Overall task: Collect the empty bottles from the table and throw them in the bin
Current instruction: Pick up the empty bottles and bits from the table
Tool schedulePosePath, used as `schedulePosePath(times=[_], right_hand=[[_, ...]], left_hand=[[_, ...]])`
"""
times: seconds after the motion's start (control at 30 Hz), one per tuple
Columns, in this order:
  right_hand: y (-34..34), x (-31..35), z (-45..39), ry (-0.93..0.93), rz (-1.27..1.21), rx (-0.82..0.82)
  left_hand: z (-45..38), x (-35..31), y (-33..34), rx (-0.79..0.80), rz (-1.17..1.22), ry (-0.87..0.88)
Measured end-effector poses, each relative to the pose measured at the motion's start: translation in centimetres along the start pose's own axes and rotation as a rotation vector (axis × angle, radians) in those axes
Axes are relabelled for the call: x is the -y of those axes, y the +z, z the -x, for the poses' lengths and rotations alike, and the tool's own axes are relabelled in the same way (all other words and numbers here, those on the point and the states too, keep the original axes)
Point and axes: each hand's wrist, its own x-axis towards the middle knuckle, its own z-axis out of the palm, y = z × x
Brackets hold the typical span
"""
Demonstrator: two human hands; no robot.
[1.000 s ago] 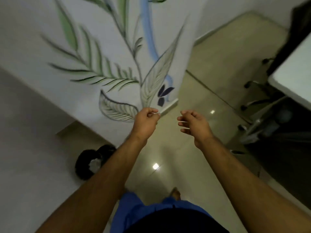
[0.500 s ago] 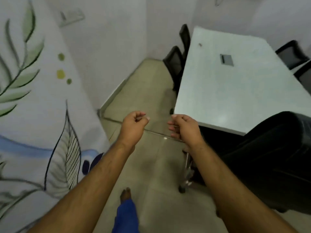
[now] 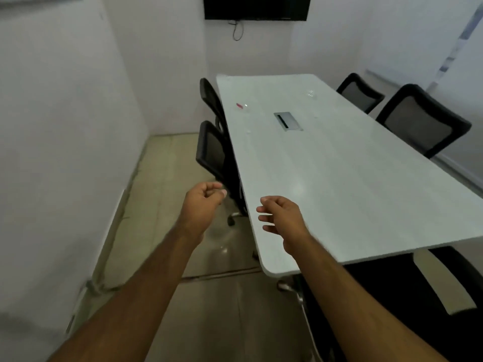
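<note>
A long white table [image 3: 339,178] runs away from me. Far along its left side lies a clear bottle with a red cap [image 3: 242,106]. Another clear bottle [image 3: 311,93] lies near the far right side. My left hand [image 3: 202,202] hovers over the floor just left of the table's near corner, fingers loosely curled and holding nothing. My right hand [image 3: 283,218] is over the table's near left edge, fingers apart and empty. Both bottles are far beyond my hands. The bin is out of view.
Two black office chairs [image 3: 214,152] stand tucked along the table's left side, two more [image 3: 423,121] on the right, and one [image 3: 418,296] at the near end. A cable hatch [image 3: 287,121] sits mid-table. A dark screen [image 3: 257,7] hangs on the far wall. A tiled aisle runs on the left.
My view has swung from the painted wall and the bin on the floor round to the table. Both hands stayed raised and empty in front of me.
</note>
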Motion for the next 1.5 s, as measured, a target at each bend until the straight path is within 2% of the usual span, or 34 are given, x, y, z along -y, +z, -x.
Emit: schedulePosePath(times=[0.3,0.6,0.93,1.13,1.23,1.37,1.5], right_hand=[[7.2,2.7,-22.4,0.007,-0.031,-0.095],[13.2,8.0,-43.7,0.067,-0.031,-0.179],[19.2,6.5,-65.4,0.117,0.031,-0.504],[20.7,6.0,-74.8,0.187,0.27,-0.672],[20.5,4.7,-79.0,0.218,0.432,-0.697],[19.4,0.8,-85.3,0.319,0.527,-0.719],[18.1,-1.2,-89.7,0.426,0.647,-0.719]], left_hand=[[-24.2,1.7,0.0,0.125,-0.116,0.019],[-47.4,0.0,0.8,0.206,-0.183,-0.005],[-75.4,4.5,5.6,0.519,-0.337,0.025],[-86.3,4.1,10.7,0.77,-0.509,0.07],[-89.9,4.8,14.1,0.855,-0.575,0.128],[-94.1,7.2,19.3,0.971,-0.669,0.186],[-97.3,9.1,23.4,1.043,-0.696,0.168]])
